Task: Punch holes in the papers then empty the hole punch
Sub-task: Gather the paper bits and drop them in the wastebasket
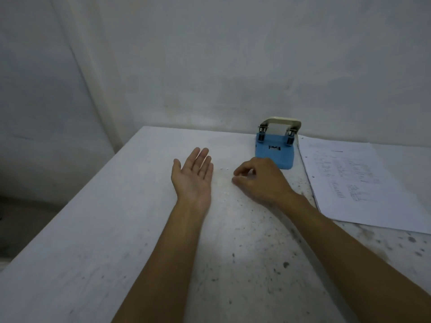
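On a white, speckled table (116,229) set against a pale wall (210,54), two bare forearms reach forward from the lower edge of the view; the left hand (192,174) lies palm up and flat, fingers straight and together, thumb out to the side, holding nothing that can be seen; its back rests on or just above the tabletop, and I cannot tell which. The right hand (258,180) sits palm down just beside it, fingers curled under and fingertips (235,180) pressed toward the surface in a pinching pose; whether anything is caught between them is too small to tell. Between the two hands, a few tiny white paper dots (224,169) lie on the table; more pale specks show nearer the wrists (225,193).

Just behind the right hand stands the punch (275,151), blue base on the table, cream lever raised at the back, two metal posts visible under it; the hand's knuckles overlap the base's near edge in the view, so contact cannot be judged. To the right of the punch lie the papers (354,183), a flat stack of printed sheets with small holes along the left margin; the stack's far left corner is just beside the punch; its near corner runs out of view at the right.
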